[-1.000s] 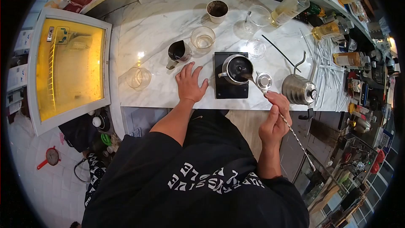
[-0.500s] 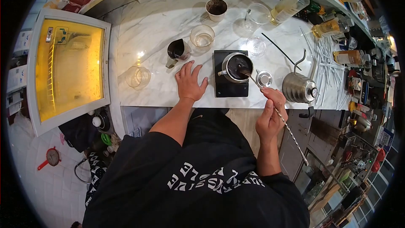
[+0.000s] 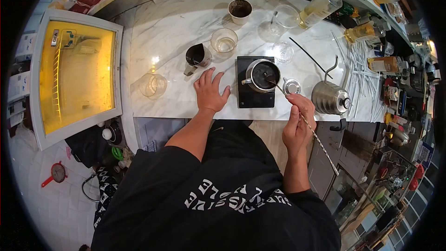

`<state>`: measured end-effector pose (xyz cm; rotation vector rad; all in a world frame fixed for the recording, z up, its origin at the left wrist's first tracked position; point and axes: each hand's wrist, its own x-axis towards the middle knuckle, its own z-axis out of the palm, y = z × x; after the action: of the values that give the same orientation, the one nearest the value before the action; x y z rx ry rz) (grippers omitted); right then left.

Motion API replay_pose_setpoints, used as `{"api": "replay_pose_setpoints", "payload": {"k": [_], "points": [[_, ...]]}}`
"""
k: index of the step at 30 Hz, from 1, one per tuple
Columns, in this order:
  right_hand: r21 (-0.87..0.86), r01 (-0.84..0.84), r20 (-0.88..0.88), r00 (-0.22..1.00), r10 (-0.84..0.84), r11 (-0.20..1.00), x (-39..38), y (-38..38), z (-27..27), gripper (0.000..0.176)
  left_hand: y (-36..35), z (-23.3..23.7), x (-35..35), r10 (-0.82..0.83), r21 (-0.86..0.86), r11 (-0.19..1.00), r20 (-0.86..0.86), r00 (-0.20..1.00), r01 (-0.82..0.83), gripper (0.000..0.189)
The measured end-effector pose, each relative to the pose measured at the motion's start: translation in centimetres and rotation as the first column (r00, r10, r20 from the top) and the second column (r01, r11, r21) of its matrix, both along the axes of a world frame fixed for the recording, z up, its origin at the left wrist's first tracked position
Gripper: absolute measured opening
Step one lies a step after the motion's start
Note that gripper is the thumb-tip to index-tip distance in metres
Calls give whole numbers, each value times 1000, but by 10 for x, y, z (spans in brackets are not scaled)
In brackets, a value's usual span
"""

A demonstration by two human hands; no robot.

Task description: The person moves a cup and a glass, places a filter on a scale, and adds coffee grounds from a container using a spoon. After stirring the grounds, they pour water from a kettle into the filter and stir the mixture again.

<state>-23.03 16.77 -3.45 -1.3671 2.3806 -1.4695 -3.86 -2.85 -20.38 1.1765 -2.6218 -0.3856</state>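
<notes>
Two hands busy: right hand (image 3: 297, 125) fingers closed on long twisted steel bar spoon (image 3: 278, 89), tip inside round steel pot (image 3: 261, 75) on black sq. scale (image 3: 254, 94); left hand (image 3: 210, 90) splayed flat on white marble counter (image 3: 172, 79). Risk: rough stirring may tip the pot off the scale.

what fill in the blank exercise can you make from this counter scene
1. The right hand holds a long ____ with its tip in the metal pot.
2. The metal pot stands on a black ____.
3. The left hand lies flat on the marble counter, holding ____.
Missing words: spoon; scale; nothing.
</notes>
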Motion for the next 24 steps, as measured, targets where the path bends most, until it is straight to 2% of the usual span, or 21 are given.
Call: {"api": "replay_pose_setpoints", "payload": {"k": [3, 15, 24], "points": [[7, 3, 8, 1000, -3, 1000, 0, 0, 2, 21, 1, 0, -1, -1, 8, 1000, 8, 1000, 1, 59], [-138, 51, 96, 995, -38, 989, 1, 2, 13, 19, 1, 1, 0, -2, 10, 1000, -1, 1000, 2, 59], [-55, -2, 29, 1000, 4, 998, -2, 2, 10, 23, 0, 1, 0, -9, 1, 1000, -12, 1000, 9, 59]]}}
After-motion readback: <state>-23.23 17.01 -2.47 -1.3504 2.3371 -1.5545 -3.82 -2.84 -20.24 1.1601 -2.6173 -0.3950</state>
